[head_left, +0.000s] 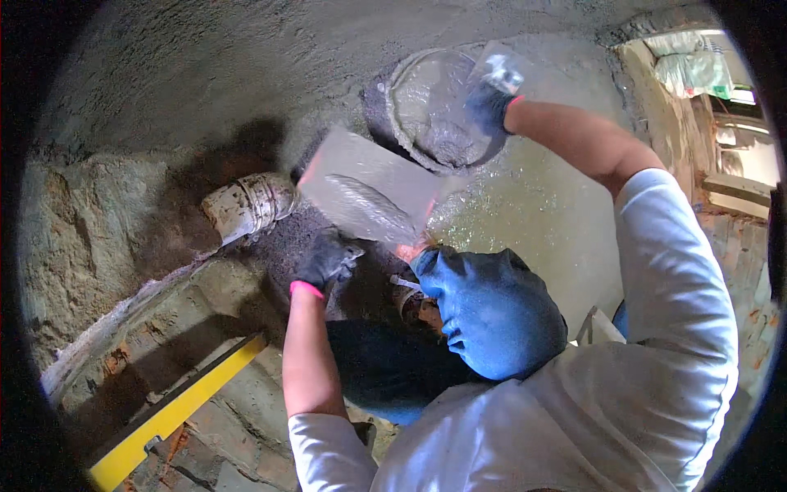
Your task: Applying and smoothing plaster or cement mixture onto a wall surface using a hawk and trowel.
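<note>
My left hand (328, 258), in a dark glove, is closed at the near edge of a flat rectangular plate (340, 156), like a plasterer's hawk. A streak of wet mortar (369, 205) lies across it. The plate is tilted and slightly smeared by motion. Beyond it stands a round bucket (395, 123) holding wet grey mortar (451, 107). At the bucket's right rim, my right hand (489, 105), also gloved, grips a trowel (502, 64) whose pale, wet blade is blurred. Its handle is hidden in my fingers.
A dirty pipe elbow (250, 205) sticks out left of the plate. At lower left a yellow spirit level (176, 406) leans over rough masonry. My knee in blue jeans (500, 312) is close below the plate. Freshly coated wall (213, 74) rises behind; plastic bags (693, 70) lie at upper right.
</note>
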`<control>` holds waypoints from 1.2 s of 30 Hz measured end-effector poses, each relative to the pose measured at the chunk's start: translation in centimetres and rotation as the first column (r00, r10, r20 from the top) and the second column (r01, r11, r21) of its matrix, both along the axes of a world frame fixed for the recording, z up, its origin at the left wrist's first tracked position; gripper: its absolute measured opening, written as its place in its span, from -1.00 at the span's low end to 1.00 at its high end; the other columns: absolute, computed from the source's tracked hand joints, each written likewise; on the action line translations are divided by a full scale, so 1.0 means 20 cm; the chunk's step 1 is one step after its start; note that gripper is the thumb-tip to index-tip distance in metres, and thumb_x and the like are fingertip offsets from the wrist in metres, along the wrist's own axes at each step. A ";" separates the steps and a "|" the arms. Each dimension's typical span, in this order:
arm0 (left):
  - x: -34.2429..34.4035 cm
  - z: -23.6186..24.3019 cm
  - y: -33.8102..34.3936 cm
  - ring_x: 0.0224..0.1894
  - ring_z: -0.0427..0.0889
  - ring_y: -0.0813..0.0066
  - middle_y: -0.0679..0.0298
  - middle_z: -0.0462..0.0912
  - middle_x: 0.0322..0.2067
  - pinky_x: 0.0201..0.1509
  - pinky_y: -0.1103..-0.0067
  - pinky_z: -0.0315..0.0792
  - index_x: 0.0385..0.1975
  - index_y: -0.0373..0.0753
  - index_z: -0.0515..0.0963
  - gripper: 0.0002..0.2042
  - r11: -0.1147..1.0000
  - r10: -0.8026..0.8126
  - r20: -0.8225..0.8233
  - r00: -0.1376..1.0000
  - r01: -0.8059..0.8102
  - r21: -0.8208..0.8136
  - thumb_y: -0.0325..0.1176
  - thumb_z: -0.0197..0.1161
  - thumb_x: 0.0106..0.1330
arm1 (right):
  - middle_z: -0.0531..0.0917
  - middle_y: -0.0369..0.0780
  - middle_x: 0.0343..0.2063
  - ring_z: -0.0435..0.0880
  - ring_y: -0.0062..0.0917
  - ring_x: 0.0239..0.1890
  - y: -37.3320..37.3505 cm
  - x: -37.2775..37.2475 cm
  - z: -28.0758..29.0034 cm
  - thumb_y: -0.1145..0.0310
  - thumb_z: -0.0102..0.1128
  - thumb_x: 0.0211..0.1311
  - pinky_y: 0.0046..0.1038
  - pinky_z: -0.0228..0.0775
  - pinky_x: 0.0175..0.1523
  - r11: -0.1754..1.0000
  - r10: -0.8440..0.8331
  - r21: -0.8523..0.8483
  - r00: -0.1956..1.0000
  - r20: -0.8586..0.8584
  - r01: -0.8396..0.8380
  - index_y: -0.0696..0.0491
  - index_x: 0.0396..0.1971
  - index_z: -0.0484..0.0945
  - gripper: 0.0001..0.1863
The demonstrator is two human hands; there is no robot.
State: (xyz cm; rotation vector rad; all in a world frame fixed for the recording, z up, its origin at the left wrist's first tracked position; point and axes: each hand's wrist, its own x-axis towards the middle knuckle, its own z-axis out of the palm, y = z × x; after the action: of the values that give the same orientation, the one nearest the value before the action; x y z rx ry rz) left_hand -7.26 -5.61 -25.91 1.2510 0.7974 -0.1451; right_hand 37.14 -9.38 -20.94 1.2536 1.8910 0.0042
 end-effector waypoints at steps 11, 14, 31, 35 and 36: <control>0.09 -0.27 -0.20 -0.28 0.61 0.21 0.12 0.66 -0.33 -0.03 0.39 0.40 -0.16 -0.21 0.55 -0.62 0.941 -0.153 0.041 0.987 0.133 0.310 -0.10 0.18 0.10 | 0.67 -0.10 -0.39 0.67 -0.26 -0.30 0.17 -0.55 0.52 0.10 0.27 -0.26 -0.31 0.49 -0.12 0.977 0.013 -0.204 0.981 -0.195 -0.054 0.00 -0.50 0.69 -0.68; 0.18 -0.20 -0.16 -0.11 0.58 0.23 -0.02 0.61 -0.21 -0.02 0.42 0.45 -0.11 -0.26 0.50 -0.63 0.951 -0.264 -0.115 0.958 0.278 0.136 -0.30 0.17 0.05 | 0.68 -0.10 -0.39 0.67 -0.26 -0.30 0.23 -0.22 0.38 0.14 0.21 -0.18 -0.28 0.50 -0.16 0.991 -0.104 -0.100 0.980 -0.168 0.088 0.00 -0.45 0.69 -0.70; 0.10 -0.46 -0.23 -0.06 0.53 0.35 0.15 0.61 -0.14 0.09 0.45 0.35 -0.08 -0.29 0.46 -0.56 0.901 -0.240 0.088 0.967 0.188 0.391 -0.34 0.28 -0.02 | 0.65 -0.13 -0.49 0.62 -0.31 -0.40 0.03 -0.56 0.31 0.12 0.20 -0.13 -0.27 0.43 -0.26 0.984 0.175 0.049 0.908 -0.380 -0.169 0.02 -0.64 0.63 -0.74; 0.07 -0.40 -0.24 -0.14 0.57 0.45 0.25 0.64 -0.20 0.09 0.42 0.34 -0.17 -0.23 0.53 -0.66 0.879 -0.167 0.248 0.954 0.030 0.476 -0.31 0.29 0.00 | 0.62 -0.10 -0.58 0.62 -0.24 -0.48 0.04 -0.54 0.49 0.26 0.13 -0.12 -0.26 0.47 -0.33 0.971 0.209 0.208 0.848 -0.488 -0.120 0.05 -0.61 0.62 -0.81; 0.00 -0.39 -0.23 -0.14 0.56 0.45 0.26 0.64 -0.19 0.10 0.42 0.33 -0.18 -0.20 0.54 -0.69 0.928 -0.167 0.171 0.971 0.096 0.359 -0.31 0.26 0.05 | 0.61 -0.10 -0.60 0.61 -0.24 -0.51 0.03 -0.64 0.68 0.25 0.14 -0.15 -0.26 0.45 -0.35 0.928 0.193 0.373 0.889 -0.414 -0.027 0.05 -0.64 0.61 -0.82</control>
State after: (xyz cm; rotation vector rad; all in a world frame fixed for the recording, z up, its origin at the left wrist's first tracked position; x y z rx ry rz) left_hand -7.34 -10.17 -33.67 1.6298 0.5779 0.0160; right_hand 24.36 -8.79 -7.25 1.4778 2.4440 0.1413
